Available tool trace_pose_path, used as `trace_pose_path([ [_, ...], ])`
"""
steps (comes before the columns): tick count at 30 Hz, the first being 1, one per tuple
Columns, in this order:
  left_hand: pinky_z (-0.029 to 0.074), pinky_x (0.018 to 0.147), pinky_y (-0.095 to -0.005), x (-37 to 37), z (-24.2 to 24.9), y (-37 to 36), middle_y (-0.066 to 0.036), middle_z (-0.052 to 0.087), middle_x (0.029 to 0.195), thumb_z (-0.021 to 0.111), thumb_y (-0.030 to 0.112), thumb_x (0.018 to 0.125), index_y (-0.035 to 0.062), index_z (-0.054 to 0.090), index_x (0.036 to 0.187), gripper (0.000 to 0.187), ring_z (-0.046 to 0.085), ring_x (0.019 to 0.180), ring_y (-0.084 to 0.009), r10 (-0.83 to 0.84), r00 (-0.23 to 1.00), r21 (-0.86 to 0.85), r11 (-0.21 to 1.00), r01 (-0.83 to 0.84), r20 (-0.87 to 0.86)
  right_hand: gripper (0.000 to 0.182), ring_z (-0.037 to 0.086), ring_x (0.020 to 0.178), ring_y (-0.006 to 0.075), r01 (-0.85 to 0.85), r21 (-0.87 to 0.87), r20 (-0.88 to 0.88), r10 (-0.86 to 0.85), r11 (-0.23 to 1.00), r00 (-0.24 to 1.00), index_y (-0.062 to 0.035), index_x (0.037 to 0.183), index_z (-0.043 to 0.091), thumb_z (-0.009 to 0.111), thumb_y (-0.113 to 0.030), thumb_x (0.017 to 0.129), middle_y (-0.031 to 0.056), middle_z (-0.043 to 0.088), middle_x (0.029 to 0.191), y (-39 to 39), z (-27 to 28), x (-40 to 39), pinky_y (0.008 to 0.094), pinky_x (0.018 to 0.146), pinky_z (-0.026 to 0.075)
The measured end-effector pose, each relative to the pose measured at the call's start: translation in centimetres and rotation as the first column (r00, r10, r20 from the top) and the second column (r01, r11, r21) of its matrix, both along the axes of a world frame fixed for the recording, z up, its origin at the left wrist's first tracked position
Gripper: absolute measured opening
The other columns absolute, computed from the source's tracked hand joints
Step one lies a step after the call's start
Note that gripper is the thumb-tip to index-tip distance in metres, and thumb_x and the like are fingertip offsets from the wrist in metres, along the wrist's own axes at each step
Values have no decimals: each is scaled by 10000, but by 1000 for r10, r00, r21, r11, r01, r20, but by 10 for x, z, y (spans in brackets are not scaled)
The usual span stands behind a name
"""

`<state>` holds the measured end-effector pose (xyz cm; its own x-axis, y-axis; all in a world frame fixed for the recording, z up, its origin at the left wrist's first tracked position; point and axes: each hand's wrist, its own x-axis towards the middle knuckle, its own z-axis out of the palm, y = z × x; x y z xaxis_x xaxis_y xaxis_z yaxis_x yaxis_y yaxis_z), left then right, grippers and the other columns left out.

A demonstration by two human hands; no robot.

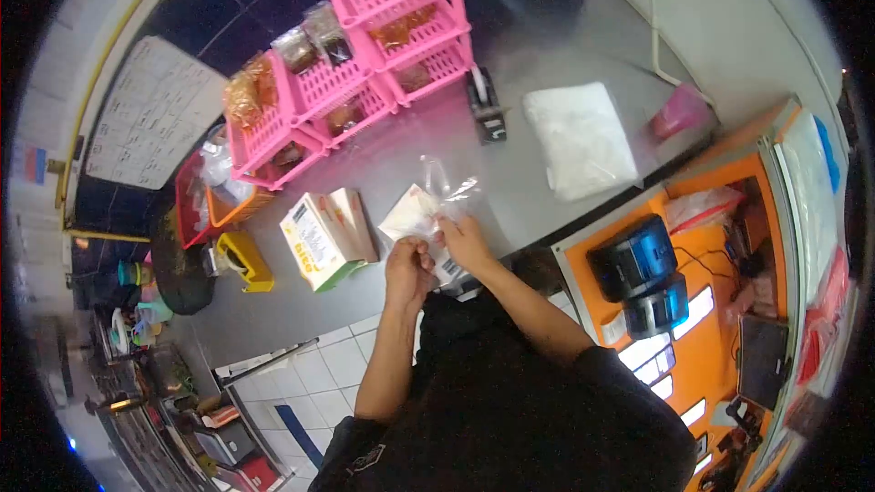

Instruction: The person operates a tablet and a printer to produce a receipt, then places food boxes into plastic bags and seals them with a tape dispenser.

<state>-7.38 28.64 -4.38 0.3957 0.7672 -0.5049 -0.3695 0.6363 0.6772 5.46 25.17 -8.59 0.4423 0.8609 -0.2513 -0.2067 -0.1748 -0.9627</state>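
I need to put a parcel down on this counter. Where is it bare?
Bare steel counter lies between the pink baskets and the white folded bags. Crowded: around both hands, between the boxes and the clear bag.

Pink racks (365,64) with snack bags at table (547,46) back, cardboard box (319,239) front-left, white stack (580,138) right, yellow tape dispenser (244,261).

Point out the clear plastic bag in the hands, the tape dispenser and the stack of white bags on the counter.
clear plastic bag (447,189), head view, on its upper open end.
tape dispenser (486,107), head view, on its dark body.
stack of white bags (580,138), head view, on the top sheet's middle.
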Motion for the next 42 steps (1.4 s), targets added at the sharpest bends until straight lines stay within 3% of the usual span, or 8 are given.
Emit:
trace_pose_path([
  [4,417,600,-252,10,20,12,-48,521,812,467,128,990,55,523,915,119,447,627,-120,-18,1000,56,998,17,16,266,646,670,172,-30,92,389,-8,995,921,62,988,644,523,-174,958,125,673,760,29,-5,15,339,602,515],
  [10,489,778,-296,18,40,29,-62,613,1024,498,206,1011,68,556,1008,150,611,820,-144,52,979,357,934,23,-199,359,672,832,175,-146,207,88,131,967,987,41,1138,613,576,-267,958,148,698,876,118,43,96,317,724,515],
  [15,515,788,-318,-16,46,-2,-89,616,1007,505,204,1010,33,560,998,179,625,810,-155,-30,961,378,916,136,-274,303,665,901,240,59,92,592,-102,994,799,6,1184,575,552,-179,945,148,684,967,78,62,175,368,793,514],
  [16,523,760,-310,-27,41,-9,-89,626,978,517,193,1003,28,575,972,178,627,783,-156,-24,967,375,919,121,-255,270,662,877,313,173,258,855,-308,951,417,-1,1139,593,542,-166,931,184,675,949,68,23,205,400,773,514],
  [26,487,675,-264,-63,28,-48,-45,645,900,546,167,967,51,616,972,136,616,754,-128,-62,904,163,976,143,-422,278,683,879,348,295,-555,831,498,778,249,-78,886,678,773,-293,737,159,703,920,-10,-4,287,448,754,550],
  [31,459,795,-357,-101,44,8,-175,620,993,692,276,883,-38,609,1060,369,577,921,-251,797,137,806,591,29,-588,247,677,851,352,193,-595,781,506,780,366,-68,899,688,743,-251,741,182,694,899,-9,-22,310,435,717,538],
  [36,386,1016,-485,-130,31,72,-306,427,1343,735,583,728,-26,334,1429,1011,452,1213,-437,499,-110,441,834,332,-860,183,658,805,366,100,-467,837,402,879,371,-39,846,654,708,-165,725,187,672,825,-15,-46,305,436,701,517],
  [42,354,991,-606,-107,40,82,-252,275,1479,782,479,601,155,325,1477,1039,355,1261,-497,443,-172,223,704,675,-880,161,640,782,377,74,-484,806,412,872,426,-27,803,623,692,-158,739,200,652,808,-15,-37,304,430,704,502],
])
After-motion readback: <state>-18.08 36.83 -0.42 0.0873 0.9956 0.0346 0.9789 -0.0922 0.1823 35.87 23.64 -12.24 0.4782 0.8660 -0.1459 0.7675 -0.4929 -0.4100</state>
